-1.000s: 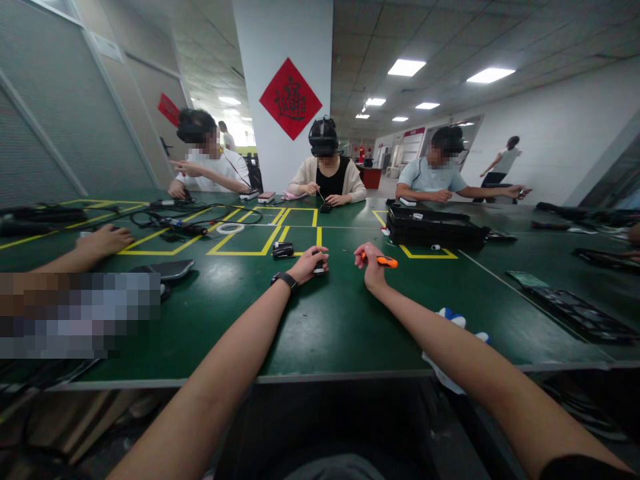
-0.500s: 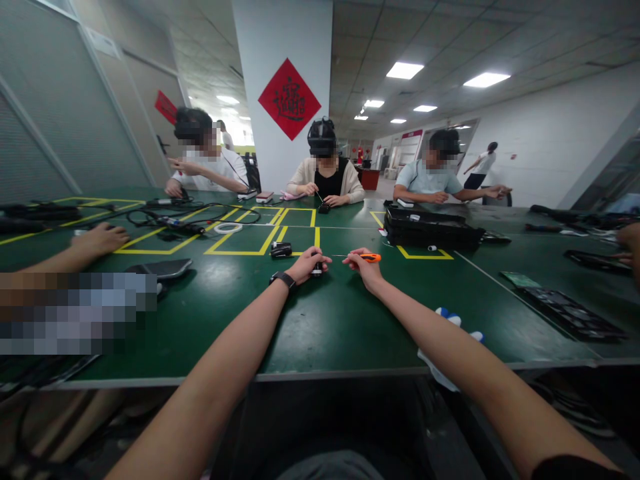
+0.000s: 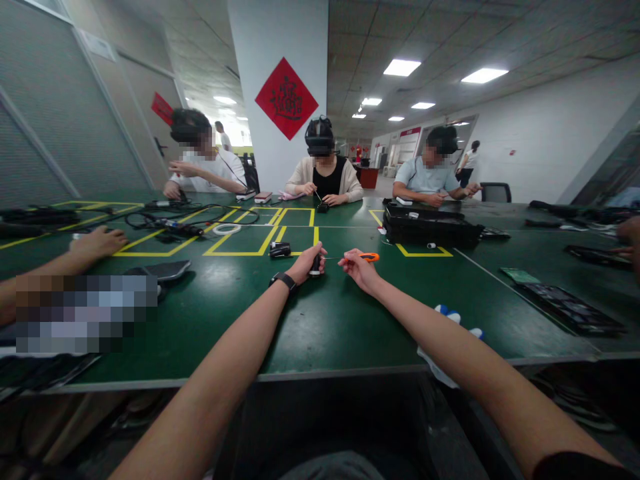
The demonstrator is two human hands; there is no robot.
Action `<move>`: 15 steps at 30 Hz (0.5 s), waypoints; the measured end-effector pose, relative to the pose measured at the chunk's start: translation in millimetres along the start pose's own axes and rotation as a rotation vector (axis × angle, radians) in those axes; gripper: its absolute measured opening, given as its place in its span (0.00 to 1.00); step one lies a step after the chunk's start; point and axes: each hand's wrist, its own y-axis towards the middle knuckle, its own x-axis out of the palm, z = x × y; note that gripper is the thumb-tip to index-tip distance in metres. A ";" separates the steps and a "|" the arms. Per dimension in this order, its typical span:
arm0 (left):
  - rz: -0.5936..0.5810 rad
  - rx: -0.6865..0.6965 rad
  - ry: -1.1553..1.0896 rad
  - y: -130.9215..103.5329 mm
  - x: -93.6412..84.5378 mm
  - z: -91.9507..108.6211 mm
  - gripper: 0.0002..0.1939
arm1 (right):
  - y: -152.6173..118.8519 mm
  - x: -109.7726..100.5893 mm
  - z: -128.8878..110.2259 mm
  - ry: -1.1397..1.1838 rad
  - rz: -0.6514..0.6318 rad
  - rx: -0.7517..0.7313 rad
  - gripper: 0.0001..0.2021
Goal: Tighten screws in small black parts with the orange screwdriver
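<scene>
My left hand (image 3: pixel 306 265), with a dark watch on the wrist, is closed around a small black part (image 3: pixel 315 266) with a pale lower end; its kind I cannot make out. In my right hand (image 3: pixel 361 271) is a screwdriver with an orange handle (image 3: pixel 369 257). Its thin shaft points left, at the part in my left hand; whether the tip touches I cannot tell. Just left of my left hand a black cylindrical piece (image 3: pixel 280 249) lies on the green table (image 3: pixel 320 333).
A black case (image 3: pixel 433 227) stands ahead to the right. Blue-and-white gloves (image 3: pixel 450 319) lie beneath my right forearm. Dark panels (image 3: pixel 570 308) are at the right, cables (image 3: pixel 185 223) at the left. A neighbour's hand (image 3: pixel 100 245) rests on the left side; several people sit opposite.
My left fingers have shifted on the black part, and it shows more upright. My right hand still holds the screwdriver in nearly the same place. The view has moved slightly.
</scene>
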 end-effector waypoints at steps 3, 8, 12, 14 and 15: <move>0.003 -0.006 0.003 0.9 0.0 -0.4 0.21 | 0.1 -0.7 -0.2 0.011 -0.012 -0.004 0.07; -0.009 0.003 -0.008 1.2 -0.6 -0.6 0.20 | -1.4 0.0 -2.8 0.023 -0.042 -0.019 0.07; -0.010 -0.002 -0.015 0.9 -1.2 -0.9 0.20 | -2.7 1.2 -3.2 0.020 -0.055 -0.015 0.07; -0.007 -0.001 -0.015 0.7 -1.4 -1.1 0.20 | -3.1 1.6 -2.7 0.005 -0.058 -0.012 0.07; -0.004 0.002 -0.016 0.8 -1.6 -1.2 0.19 | -3.3 1.7 -2.5 -0.001 -0.058 -0.011 0.07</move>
